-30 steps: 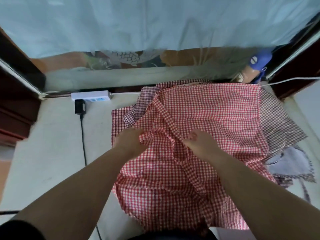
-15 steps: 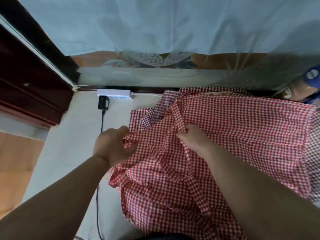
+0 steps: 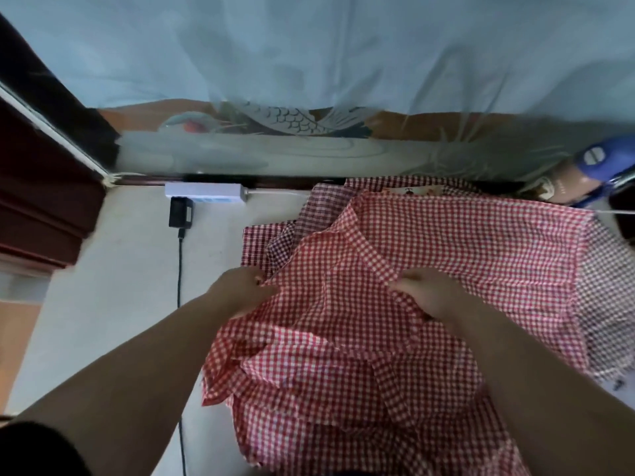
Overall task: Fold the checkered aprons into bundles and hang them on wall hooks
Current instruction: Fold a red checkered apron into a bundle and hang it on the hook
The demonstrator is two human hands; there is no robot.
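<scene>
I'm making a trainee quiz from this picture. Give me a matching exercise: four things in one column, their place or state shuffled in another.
1 red checkered apron
2 dark checkered apron
3 power strip
4 black adapter

A along the wall's foot
B pinched by left hand and right hand
C plugged into the strip
D under the other apron

Pairs: 1-B, 2-D, 3-A, 4-C

Both hands (image 3: 240,292) (image 3: 431,297) on checkered apron (image 3: 464,242) (red-white)

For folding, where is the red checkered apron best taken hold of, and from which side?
On the red apron, likely the left edge and the raised ridge mid-cloth, pinched from above on the person's side. Elsewhere it lies flat, giving nothing to pinch. The left hand and right hand hold those spots.
</scene>
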